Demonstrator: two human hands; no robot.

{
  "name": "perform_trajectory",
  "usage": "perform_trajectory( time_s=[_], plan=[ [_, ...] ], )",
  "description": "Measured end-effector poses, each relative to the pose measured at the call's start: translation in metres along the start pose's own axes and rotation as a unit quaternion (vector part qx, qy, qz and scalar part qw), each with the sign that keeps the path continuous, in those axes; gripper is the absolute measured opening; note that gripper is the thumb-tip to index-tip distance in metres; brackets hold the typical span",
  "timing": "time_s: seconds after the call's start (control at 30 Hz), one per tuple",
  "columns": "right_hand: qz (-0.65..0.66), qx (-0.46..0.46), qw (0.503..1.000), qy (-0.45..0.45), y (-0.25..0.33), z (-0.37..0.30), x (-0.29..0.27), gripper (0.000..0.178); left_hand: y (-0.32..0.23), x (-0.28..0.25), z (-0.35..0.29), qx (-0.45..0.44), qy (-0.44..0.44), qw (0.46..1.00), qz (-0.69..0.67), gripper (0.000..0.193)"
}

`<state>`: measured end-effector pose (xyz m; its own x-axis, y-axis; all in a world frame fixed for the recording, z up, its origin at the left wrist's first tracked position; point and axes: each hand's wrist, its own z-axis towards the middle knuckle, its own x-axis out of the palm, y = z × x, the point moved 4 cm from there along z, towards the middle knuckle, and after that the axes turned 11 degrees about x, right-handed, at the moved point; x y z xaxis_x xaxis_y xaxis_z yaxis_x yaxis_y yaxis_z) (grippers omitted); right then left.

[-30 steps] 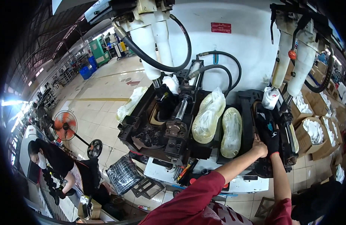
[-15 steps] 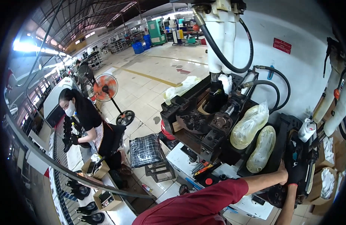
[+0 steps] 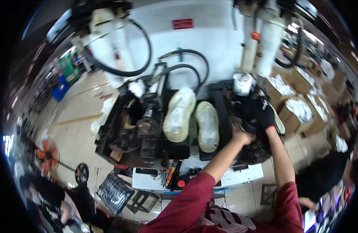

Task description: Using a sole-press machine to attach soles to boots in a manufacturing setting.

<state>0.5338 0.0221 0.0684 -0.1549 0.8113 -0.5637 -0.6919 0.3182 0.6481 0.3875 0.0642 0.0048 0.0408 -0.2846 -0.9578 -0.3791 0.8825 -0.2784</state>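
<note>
My left hand point(image 3: 241, 134), bare, is closed at the near-left edge of a black shoe point(image 3: 242, 110) in the right-hand press; its fingertips are partly hidden. On the shoe's right side is my right hand point(image 3: 266, 116), in a black glove with a red cuff, its fingers bent round the dark upper. Motion blurs the shoe's outline. Past the gloved hand shows the pale rim of a sole mould point(image 3: 279, 122). Two yellowish shoe-shaped forms wrapped in clear plastic, a larger one point(image 3: 180, 115) and a smaller one point(image 3: 207, 128), lie left of my hands.
The left press point(image 3: 148, 134) holds another black shoe point(image 3: 133, 108) under hoses and white cylinders. A white roll point(image 3: 243, 84) stands behind my hands. Tools point(image 3: 172, 173) lie on the white ledge. Cartons point(image 3: 299, 112) with white stuffing stand at right. People work at both sides.
My view has swung right, bringing the right-hand press toward the middle and the cartons into sight. Both hands stay at the black shoe, now more plainly seen.
</note>
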Motion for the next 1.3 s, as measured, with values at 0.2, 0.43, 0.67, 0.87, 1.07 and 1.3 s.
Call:
perform_trajectory(
  time_s=[0.2, 0.43, 0.67, 0.87, 1.07, 1.3],
  plan=[
    [0.228, 0.192, 0.952, 0.073, 0.072, -0.085, -0.088, 0.032, 0.055, -0.027, -0.072, 0.108, -0.102, 0.978, -0.144, 0.055],
    [0.212, 0.137, 0.968, 0.012, 0.129, -0.271, -0.204, 0.035, -0.008, -0.072, -0.157, 0.123, -0.104, 0.580, -0.799, 0.065],
    [-0.007, -0.008, 0.997, -0.074, 0.156, -0.449, -0.246, 0.064, -0.095, -0.072, -0.254, 0.306, -0.149, 0.623, -0.704, 0.065],
    [0.371, 0.456, 0.793, -0.159, 0.128, -0.594, -0.203, 0.071, -0.168, -0.045, -0.347, 0.360, -0.207, 0.680, -0.603, 0.063],
    [0.749, 0.249, 0.536, -0.300, 0.175, -0.677, -0.249, 0.062, -0.245, 0.015, -0.474, 0.579, -0.115, 0.621, -0.516, 0.084],
    [0.553, 0.203, 0.581, -0.561, 0.148, -0.815, -0.350, 0.050, -0.311, 0.078, -0.574, 0.708, 0.118, 0.523, -0.460, 0.066]
  ],
)
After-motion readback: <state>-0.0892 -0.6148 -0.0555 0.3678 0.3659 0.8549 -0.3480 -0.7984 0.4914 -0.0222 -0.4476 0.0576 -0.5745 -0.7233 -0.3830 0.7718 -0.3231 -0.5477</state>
